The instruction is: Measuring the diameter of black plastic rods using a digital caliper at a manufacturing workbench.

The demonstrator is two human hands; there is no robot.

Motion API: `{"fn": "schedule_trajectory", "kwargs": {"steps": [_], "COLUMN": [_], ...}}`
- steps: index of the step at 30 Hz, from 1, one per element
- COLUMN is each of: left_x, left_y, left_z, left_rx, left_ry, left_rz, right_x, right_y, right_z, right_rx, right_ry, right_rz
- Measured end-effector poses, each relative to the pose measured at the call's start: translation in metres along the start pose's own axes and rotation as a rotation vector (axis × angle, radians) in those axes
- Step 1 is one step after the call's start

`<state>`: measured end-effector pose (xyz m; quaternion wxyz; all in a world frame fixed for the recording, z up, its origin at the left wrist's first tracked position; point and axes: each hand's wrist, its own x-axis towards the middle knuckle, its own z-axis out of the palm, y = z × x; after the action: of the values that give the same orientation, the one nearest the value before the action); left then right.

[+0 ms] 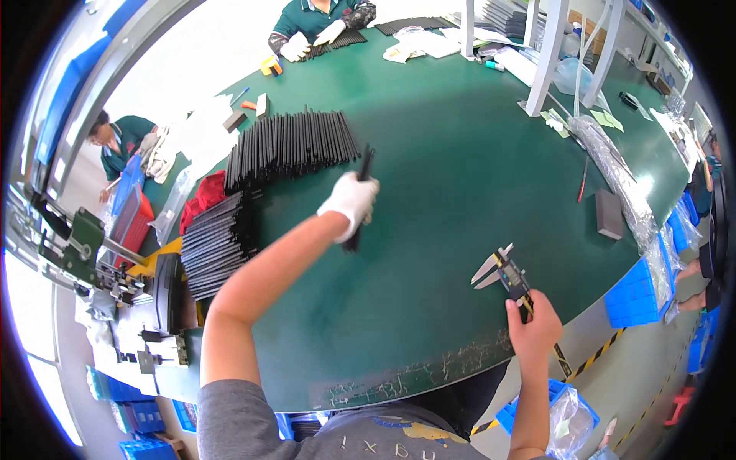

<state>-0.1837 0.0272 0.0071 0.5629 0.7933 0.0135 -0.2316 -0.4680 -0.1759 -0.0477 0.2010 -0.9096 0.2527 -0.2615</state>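
My left hand, in a white glove, is closed around a few thin black rods over the middle of the table. The rods stick out above and below the fist; how many there are I cannot tell. My bare right hand grips a digital caliper near the front right edge, its jaws pointing up and left. Just left of the gloved hand lies a long row of black rods, side by side. A second pile of black rods lies nearer, beside my left forearm.
A red cloth lies between the rod piles. A grey block and a plastic-wrapped bundle lie at the right. White posts stand on the green table. A blue bin is beside it. Co-workers sit opposite and at the left.
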Motion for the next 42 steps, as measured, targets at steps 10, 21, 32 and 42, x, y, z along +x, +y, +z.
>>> {"fn": "schedule_trajectory", "kwargs": {"steps": [10,21,32,42], "left_x": [0.165,0.172,0.156,0.23], "left_y": [0.024,0.04,0.045,0.021], "left_z": [-0.053,-0.027,-0.035,-0.031], "left_rx": [0.978,1.216,1.467,1.204], "left_ry": [0.586,0.653,0.56,0.729], "left_rz": [-0.053,-0.245,-0.04,0.002], "right_x": [-0.009,-0.015,0.0,-0.006], "right_y": [0.001,-0.005,-0.015,-0.014], "right_z": [0.007,0.002,0.012,0.028], "right_rx": [0.0,-0.017,0.069,-0.004], "right_ry": [-0.012,0.025,0.042,0.068], "right_rz": [-0.06,-0.031,-0.087,-0.087]}}
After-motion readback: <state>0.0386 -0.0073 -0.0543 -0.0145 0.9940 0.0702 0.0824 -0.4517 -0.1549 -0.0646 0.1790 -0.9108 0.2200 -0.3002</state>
